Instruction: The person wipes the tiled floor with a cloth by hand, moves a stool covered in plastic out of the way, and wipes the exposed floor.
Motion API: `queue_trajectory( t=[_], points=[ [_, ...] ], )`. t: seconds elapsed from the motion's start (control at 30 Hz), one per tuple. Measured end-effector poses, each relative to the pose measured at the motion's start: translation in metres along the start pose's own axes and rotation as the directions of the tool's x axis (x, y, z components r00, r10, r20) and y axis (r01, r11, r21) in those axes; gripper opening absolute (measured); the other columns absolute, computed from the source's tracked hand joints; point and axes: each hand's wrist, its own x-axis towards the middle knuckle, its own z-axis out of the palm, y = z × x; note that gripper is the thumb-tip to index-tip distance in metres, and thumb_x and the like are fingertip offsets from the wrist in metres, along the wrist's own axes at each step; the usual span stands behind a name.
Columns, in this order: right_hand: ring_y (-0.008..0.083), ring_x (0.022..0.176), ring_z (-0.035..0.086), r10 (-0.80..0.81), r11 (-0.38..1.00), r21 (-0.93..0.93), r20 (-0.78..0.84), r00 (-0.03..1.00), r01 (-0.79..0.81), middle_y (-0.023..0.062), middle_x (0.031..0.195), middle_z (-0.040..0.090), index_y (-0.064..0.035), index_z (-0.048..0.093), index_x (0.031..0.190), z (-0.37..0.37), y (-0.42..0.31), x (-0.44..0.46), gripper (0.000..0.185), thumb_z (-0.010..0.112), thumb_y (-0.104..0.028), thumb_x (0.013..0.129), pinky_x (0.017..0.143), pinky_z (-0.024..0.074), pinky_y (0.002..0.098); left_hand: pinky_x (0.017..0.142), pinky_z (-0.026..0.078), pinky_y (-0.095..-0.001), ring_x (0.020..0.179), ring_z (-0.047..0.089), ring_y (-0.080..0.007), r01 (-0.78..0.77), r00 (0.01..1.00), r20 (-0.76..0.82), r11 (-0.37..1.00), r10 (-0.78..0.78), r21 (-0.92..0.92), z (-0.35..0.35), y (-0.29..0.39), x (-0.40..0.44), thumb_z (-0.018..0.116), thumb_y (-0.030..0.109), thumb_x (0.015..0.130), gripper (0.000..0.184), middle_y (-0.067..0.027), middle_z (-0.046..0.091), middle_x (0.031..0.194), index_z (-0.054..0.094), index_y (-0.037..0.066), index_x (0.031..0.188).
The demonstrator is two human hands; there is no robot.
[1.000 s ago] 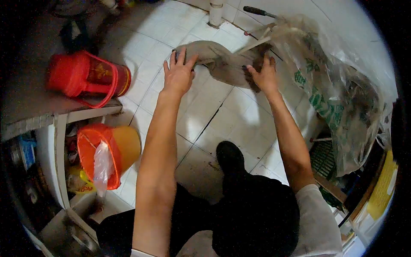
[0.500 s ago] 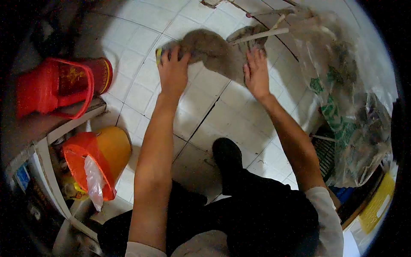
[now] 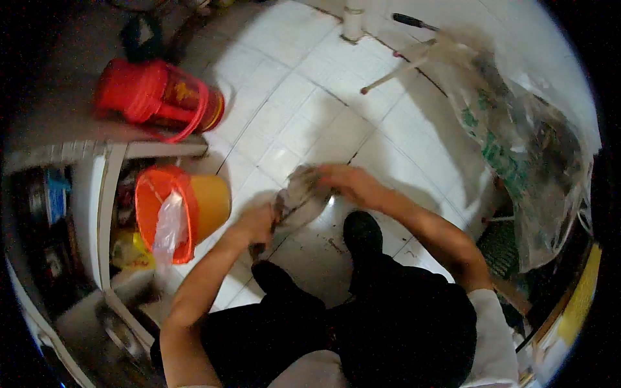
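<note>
A grey-brown rag [image 3: 303, 197] is bunched between my hands, low over the white tiled floor and close in front of my shoes. My left hand [image 3: 257, 226] is closed around its near left end, though motion smears the fingers. At the far right end, my right hand [image 3: 346, 181] grips the cloth with bent fingers. A flap of the rag hangs or lies between the two hands; whether it touches the tiles I cannot tell.
On the left stand a red lidded bucket [image 3: 165, 100] and a tilted orange bin [image 3: 213, 200] with a plastic bag over its rim, beside a shelf [image 3: 103, 213]. A large clear plastic bag [image 3: 511, 161] with sticks fills the right. Dark specks [image 3: 333, 244] dot the floor near my shoes.
The rag was spread flat on the floor farther away, under both flat hands. Both hands have drawn back toward my feet, and the cloth is now gathered in them. The view has shifted.
</note>
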Motion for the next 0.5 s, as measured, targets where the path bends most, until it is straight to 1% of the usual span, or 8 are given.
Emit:
queue_trajectory(
  t=[0.07,0.13,0.17,0.23,0.3,0.37,0.43,0.5],
  points=[
    [0.0350,0.135,0.053,0.074,0.997,-0.002,-0.136,0.988,-0.075,0.0156,0.147,0.055,-0.0038,0.062,0.132,-0.022,-0.001,0.028,0.044,0.056,0.006,0.089,0.111,0.0443,0.0417,0.097,0.052,-0.0471,0.109,0.062,-0.0428,0.126,0.958,-0.248,0.987,-0.146,-0.095,-0.034,0.006,-0.002,0.070,0.010,0.079,0.038,-0.0211,0.058,0.125,0.070,0.008,0.116],
    [0.0350,0.131,0.056,-0.091,0.972,-0.237,-0.359,0.929,0.004,0.0183,0.142,0.058,-0.0027,0.062,0.131,-0.045,0.031,0.057,0.038,0.059,0.004,0.094,0.112,0.0435,0.0426,0.102,0.050,-0.0474,0.118,0.057,-0.0405,0.218,0.836,-0.467,0.956,-0.288,-0.197,-0.079,0.036,-0.024,0.074,0.014,0.078,0.041,-0.0202,0.054,0.127,0.069,0.010,0.118],
    [0.0355,0.129,0.057,0.002,0.986,-0.145,-0.476,0.879,-0.080,0.0194,0.140,0.059,-0.0023,0.062,0.129,-0.049,0.037,0.074,0.037,0.060,0.006,0.093,0.110,0.0445,0.0412,0.103,0.050,-0.0472,0.120,0.056,-0.0394,0.261,0.786,-0.512,0.937,-0.345,-0.232,-0.089,0.040,-0.025,0.073,0.014,0.078,0.046,-0.0199,0.053,0.128,0.066,0.011,0.124],
    [0.0389,0.128,0.056,0.052,0.915,-0.328,-0.480,0.875,-0.235,0.0211,0.141,0.056,-0.0024,0.059,0.131,-0.071,0.055,0.106,0.040,0.064,0.000,0.092,0.107,0.0472,0.0428,0.102,0.051,-0.0490,0.120,0.055,-0.0421,0.287,0.732,-0.570,0.928,-0.373,-0.239,-0.092,0.034,-0.016,0.075,0.016,0.080,0.055,-0.0203,0.052,0.132,0.061,0.012,0.132],
    [0.0392,0.129,0.054,0.320,0.816,-0.333,-0.419,0.850,-0.472,0.0209,0.144,0.053,-0.0015,0.058,0.132,-0.044,0.118,0.113,0.041,0.066,-0.009,0.093,0.107,0.0465,0.0461,0.101,0.052,-0.0495,0.122,0.053,-0.0441,0.307,0.698,-0.607,0.924,-0.381,-0.227,-0.069,0.015,0.011,0.073,0.018,0.083,0.054,-0.0208,0.049,0.137,0.059,0.011,0.134],
    [0.0382,0.131,0.051,0.173,0.558,-0.711,-0.404,0.898,-0.427,0.0207,0.147,0.049,0.0010,0.057,0.132,-0.018,0.124,0.115,0.048,0.068,-0.022,0.091,0.107,0.0457,0.0503,0.101,0.052,-0.0495,0.124,0.051,-0.0457,0.357,0.643,-0.666,0.917,-0.379,-0.178,-0.019,-0.010,0.050,0.070,0.019,0.086,0.049,-0.0211,0.046,0.141,0.060,0.010,0.134],
    [0.0370,0.130,0.052,0.358,0.636,-0.624,-0.283,0.890,-0.454,0.0194,0.141,0.054,0.0008,0.057,0.132,0.016,0.122,0.114,0.049,0.067,-0.019,0.088,0.105,0.0463,0.0508,0.103,0.050,-0.0499,0.128,0.048,-0.0460,0.487,0.745,-0.440,0.859,-0.502,-0.155,-0.014,0.006,0.050,0.067,0.019,0.088,0.053,-0.0212,0.040,0.149,0.056,0.011,0.139],
    [0.0359,0.129,0.054,0.447,0.749,-0.581,0.088,0.890,-0.319,0.0179,0.134,0.059,-0.0019,0.057,0.132,0.029,0.063,0.113,0.046,0.064,-0.015,0.088,0.104,0.0471,0.0481,0.106,0.048,-0.0507,0.133,0.045,-0.0461,0.553,0.795,-0.207,0.822,-0.570,-0.138,-0.006,0.019,0.043,0.065,0.020,0.089,0.059,-0.0210,0.033,0.157,0.051,0.012,0.146]
  ],
)
